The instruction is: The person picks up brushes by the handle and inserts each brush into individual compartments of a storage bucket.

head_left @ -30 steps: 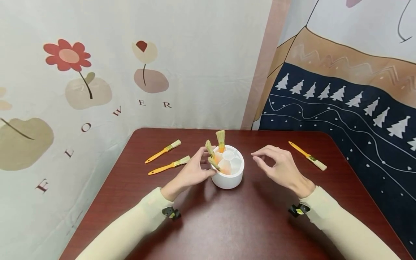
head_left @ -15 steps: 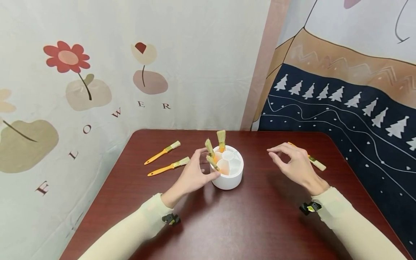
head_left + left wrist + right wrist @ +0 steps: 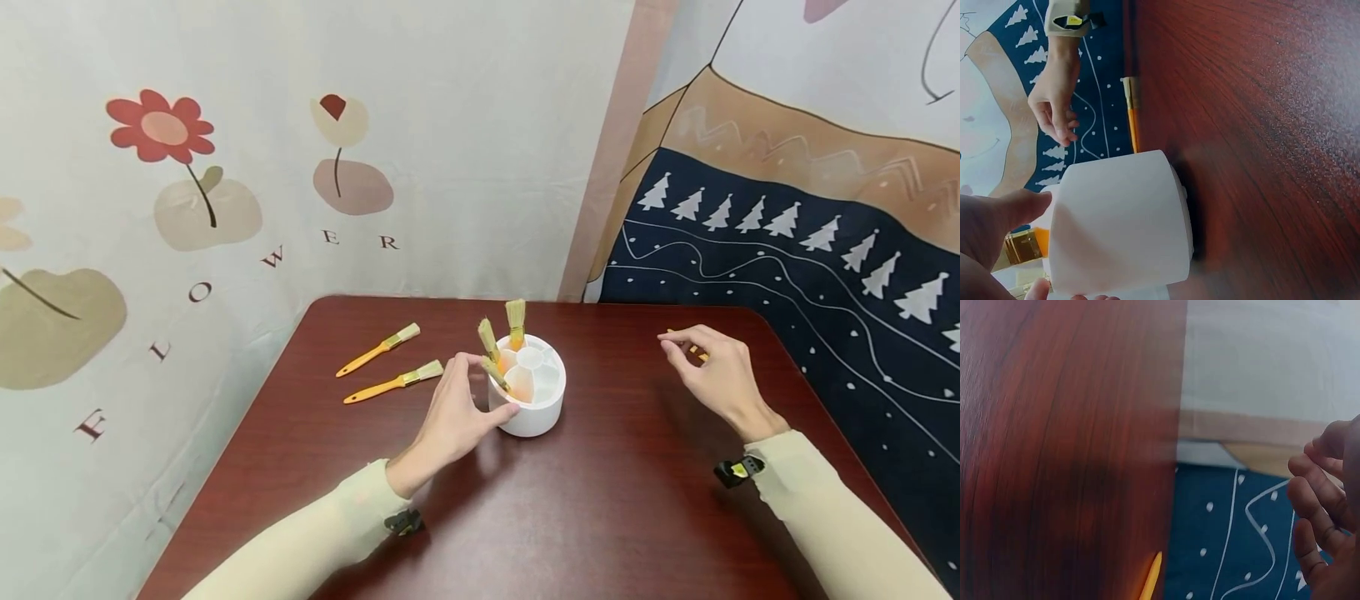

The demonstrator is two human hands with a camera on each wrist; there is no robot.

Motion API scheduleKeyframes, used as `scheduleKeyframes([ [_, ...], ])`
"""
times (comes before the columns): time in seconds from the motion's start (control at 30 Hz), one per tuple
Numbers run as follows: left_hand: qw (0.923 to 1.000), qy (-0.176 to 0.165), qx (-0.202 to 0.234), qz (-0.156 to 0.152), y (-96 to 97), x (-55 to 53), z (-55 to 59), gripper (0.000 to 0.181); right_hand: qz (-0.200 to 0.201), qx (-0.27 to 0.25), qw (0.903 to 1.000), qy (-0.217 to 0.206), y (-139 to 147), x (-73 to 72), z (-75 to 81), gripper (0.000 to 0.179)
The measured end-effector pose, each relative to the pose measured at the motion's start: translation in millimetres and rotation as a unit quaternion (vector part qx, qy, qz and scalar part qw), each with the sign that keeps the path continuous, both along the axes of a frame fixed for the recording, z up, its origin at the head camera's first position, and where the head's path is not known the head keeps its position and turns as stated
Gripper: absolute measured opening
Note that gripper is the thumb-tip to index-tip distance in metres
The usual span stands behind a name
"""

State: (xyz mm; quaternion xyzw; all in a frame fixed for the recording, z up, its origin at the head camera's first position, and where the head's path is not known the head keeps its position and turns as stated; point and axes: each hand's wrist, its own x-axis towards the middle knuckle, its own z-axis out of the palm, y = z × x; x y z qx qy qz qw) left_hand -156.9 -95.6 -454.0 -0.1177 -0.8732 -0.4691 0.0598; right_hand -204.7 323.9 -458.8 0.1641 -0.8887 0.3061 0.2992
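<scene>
Since a second ago, the right hand (image 3: 712,371) has moved away from the white pot (image 3: 532,422) and is now above a brush (image 3: 1134,122) at the right side of the table (image 3: 570,508). Its thumb and forefinger are close together with a narrow gap, the other fingers loosely bent, holding nothing; the brush lies below these fingers, not touching them, its yellow handle partly hidden from the head view.

Well to the left of those fingers, the pot is in the left hand (image 3: 453,421): the thumb presses the near rim and the other fingers reach round the left side. Three more brushes stand in the pot's compartments, bristles up: one (image 3: 516,315) nearly upright beyond the left fingers, and two (image 3: 488,337) (image 3: 495,373) leaning towards them. Beyond the left fingers and to their left, two brushes (image 3: 381,348) (image 3: 396,382) lie flat, roughly parallel, apart from each other.
</scene>
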Motion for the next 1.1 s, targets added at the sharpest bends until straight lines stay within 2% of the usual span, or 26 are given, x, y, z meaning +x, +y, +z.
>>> scheduleKeyframes([
  [0.17, 0.9999, -0.006, -0.007, 0.009, 0.9, -2.3, 0.6, 0.073, -0.024, -0.010, 0.9996, -0.015, 14.1, -5.4, -4.8, 0.017],
  [0.37, 0.9998, -0.006, -0.014, 0.012, 1.4, -4.5, 0.5, 0.074, -0.065, 0.010, 0.9960, -0.059, 34.2, -7.9, -13.1, 0.016],
  [0.57, 0.9998, -0.020, 0.004, 0.006, 0.2, -6.0, 0.9, 0.069, -0.087, 0.031, 0.9904, -0.103, 52.1, -9.0, -19.1, 0.020],
  [0.73, 0.9985, -0.041, 0.036, -0.002, -0.8, -7.8, 1.8, 0.064, -0.100, 0.047, 0.9824, -0.151, 64.8, -8.9, -23.5, 0.025],
  [1.1, 0.9980, -0.045, 0.042, -0.011, -3.0, -13.4, 1.2, 0.055, -0.133, 0.070, 0.9582, -0.243, 87.3, -11.5, -37.5, 0.034],
])
